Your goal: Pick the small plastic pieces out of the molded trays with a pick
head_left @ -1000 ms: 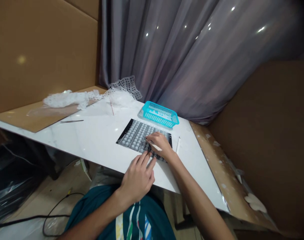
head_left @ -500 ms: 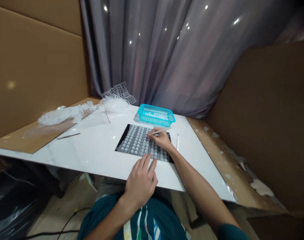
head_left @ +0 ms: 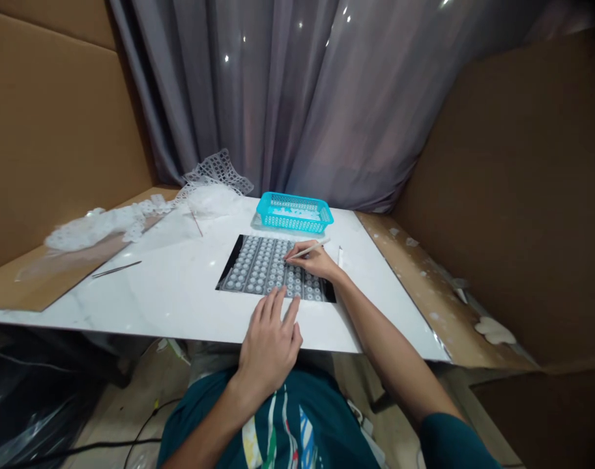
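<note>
A black sheet (head_left: 258, 264) covered with rows of small pale round dots lies on the white table (head_left: 180, 286). My right hand (head_left: 313, 262) rests on the sheet's right part and pinches a thin white stick (head_left: 311, 248) like a pen, tip down on the dots. My left hand (head_left: 270, 339) lies flat at the table's near edge, fingers stretched out, fingertips touching the sheet's near border and holding nothing.
A turquoise plastic basket (head_left: 294, 213) stands just behind the sheet. Metal tweezers (head_left: 116, 269) lie at the left. White perforated scraps (head_left: 131, 218) pile at the back left on a brown board. A second white stick (head_left: 340, 256) lies right of the sheet. Grey curtain and cardboard walls surround the table.
My right hand has turned the white stick upright into a pen grip and set its tip on the dots. The view has swung left; my left hand stays at the sheet's near edge.
</note>
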A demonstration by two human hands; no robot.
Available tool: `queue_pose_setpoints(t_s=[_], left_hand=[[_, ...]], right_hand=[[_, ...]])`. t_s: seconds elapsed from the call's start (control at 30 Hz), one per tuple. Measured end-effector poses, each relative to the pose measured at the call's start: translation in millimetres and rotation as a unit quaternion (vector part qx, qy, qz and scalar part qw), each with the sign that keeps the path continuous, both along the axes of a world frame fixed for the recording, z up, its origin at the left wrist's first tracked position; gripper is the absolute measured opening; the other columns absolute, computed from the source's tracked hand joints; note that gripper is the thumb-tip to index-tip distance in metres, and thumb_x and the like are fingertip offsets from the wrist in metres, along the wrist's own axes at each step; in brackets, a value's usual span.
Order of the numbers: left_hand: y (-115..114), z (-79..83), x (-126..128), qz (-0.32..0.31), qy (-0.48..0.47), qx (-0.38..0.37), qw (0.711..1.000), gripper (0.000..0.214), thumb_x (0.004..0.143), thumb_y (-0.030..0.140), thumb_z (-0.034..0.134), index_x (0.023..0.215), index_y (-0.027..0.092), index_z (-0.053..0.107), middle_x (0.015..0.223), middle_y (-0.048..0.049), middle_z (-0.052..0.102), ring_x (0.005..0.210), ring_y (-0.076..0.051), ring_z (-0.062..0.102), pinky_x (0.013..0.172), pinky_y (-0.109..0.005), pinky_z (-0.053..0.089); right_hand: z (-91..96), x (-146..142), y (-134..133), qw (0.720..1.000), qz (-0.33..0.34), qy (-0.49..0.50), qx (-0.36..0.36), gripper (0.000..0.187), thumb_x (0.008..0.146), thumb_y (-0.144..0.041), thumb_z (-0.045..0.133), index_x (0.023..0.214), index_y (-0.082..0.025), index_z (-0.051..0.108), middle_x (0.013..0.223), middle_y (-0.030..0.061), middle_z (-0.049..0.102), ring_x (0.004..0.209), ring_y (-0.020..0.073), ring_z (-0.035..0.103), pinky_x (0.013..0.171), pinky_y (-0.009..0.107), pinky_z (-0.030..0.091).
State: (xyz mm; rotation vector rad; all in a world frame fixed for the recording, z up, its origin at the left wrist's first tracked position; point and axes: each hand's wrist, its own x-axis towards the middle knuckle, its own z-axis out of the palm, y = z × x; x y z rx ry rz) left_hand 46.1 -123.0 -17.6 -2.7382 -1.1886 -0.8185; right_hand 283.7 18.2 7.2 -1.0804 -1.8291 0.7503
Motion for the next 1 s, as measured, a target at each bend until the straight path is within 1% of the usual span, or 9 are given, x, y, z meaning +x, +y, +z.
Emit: queue_pose_setpoints(t_s=[0.07, 0.2, 0.3, 0.47, 0.63, 0.83, 1.0], left_hand=[[0.7, -1.2, 0.1, -0.003, 0.003, 0.004, 1.0, 0.057, 0.106, 0.029, 0.053, 0.162, 0.022, 0.049, 0.169, -0.0127, 0.045, 0.156, -0.036, 0.042, 0.125, -0.056, 0.04], [2.6, -5.2, 0.0, -0.011, 0.001, 0.016, 1.0, 0.059, 0.104, 0.029, 0.055, 0.162, 0.024, 0.049, 0.168, -0.012, 0.047, 0.156, -0.036, 0.043, 0.124, -0.056, 0.042], [4.3, -8.0, 0.4, -0.012, 0.0, 0.025, 1.0, 0.06, 0.103, 0.026, 0.054, 0.163, 0.024, 0.048, 0.168, -0.0115, 0.047, 0.156, -0.037, 0.042, 0.123, -0.058, 0.043], [4.6, -8.6, 0.9, -0.014, 0.01, 0.026, 0.999, 0.059, 0.103, 0.024, 0.053, 0.162, 0.022, 0.05, 0.168, -0.012, 0.047, 0.156, -0.037, 0.043, 0.122, -0.058, 0.043], [4.7, -9.1, 0.8, -0.011, 0.015, 0.027, 0.999, 0.059, 0.103, 0.024, 0.053, 0.162, 0.023, 0.05, 0.169, -0.0111, 0.046, 0.156, -0.037, 0.043, 0.123, -0.057, 0.042], [3.4, -8.2, 0.9, -0.013, 0.012, 0.027, 0.999, 0.059, 0.103, 0.024, 0.053, 0.162, 0.021, 0.05, 0.169, -0.0119, 0.046, 0.155, -0.036, 0.045, 0.126, -0.055, 0.04], [2.4, -6.3, 1.5, -0.01, 0.013, 0.02, 1.0, 0.058, 0.103, 0.025, 0.054, 0.161, 0.021, 0.051, 0.167, -0.012, 0.048, 0.155, -0.036, 0.045, 0.126, -0.054, 0.041]], right_hand=[[0.4, -0.6, 0.1, 1.0, 0.003, -0.005, 0.001, 0.022, 0.086, -0.04, 0.085, 0.081, -0.019, 0.079, 0.095, 0.0101, 0.084, 0.088, 0.0257, 0.078, 0.08, 0.036, 0.061], [2.0, -2.0, -0.7, 0.999, -0.013, -0.029, 0.011, 0.024, 0.085, -0.042, 0.086, 0.081, -0.02, 0.079, 0.094, 0.0096, 0.084, 0.088, 0.0265, 0.079, 0.081, 0.037, 0.062], [1.1, -2.3, 0.4, 0.998, -0.021, -0.056, 0.015, 0.022, 0.085, -0.041, 0.087, 0.08, -0.021, 0.079, 0.098, 0.0087, 0.085, 0.095, 0.0272, 0.08, 0.086, 0.036, 0.061], [-0.5, -1.0, 2.4, 0.996, -0.024, -0.089, 0.019, 0.019, 0.087, -0.038, 0.086, 0.08, -0.022, 0.078, 0.102, 0.0077, 0.085, 0.094, 0.0263, 0.08, 0.082, 0.033, 0.059], [0.4, 1.5, 1.6, 0.996, -0.016, -0.087, 0.011, 0.017, 0.087, -0.035, 0.085, 0.08, -0.022, 0.078, 0.103, 0.0077, 0.085, 0.098, 0.0265, 0.08, 0.082, 0.033, 0.059], [-2.0, 2.9, 3.7, 0.997, 0.001, -0.074, 0.023, 0.014, 0.088, -0.032, 0.085, 0.081, -0.022, 0.079, 0.102, 0.0063, 0.085, 0.096, 0.0257, 0.081, 0.079, 0.031, 0.057], [-7.9, -0.4, 7.1, 0.991, -0.02, -0.125, 0.033, 0.01, 0.09, -0.025, 0.082, 0.08, -0.024, 0.08, 0.105, 0.0037, 0.085, 0.099, 0.0247, 0.08, 0.079, 0.03, 0.055]])
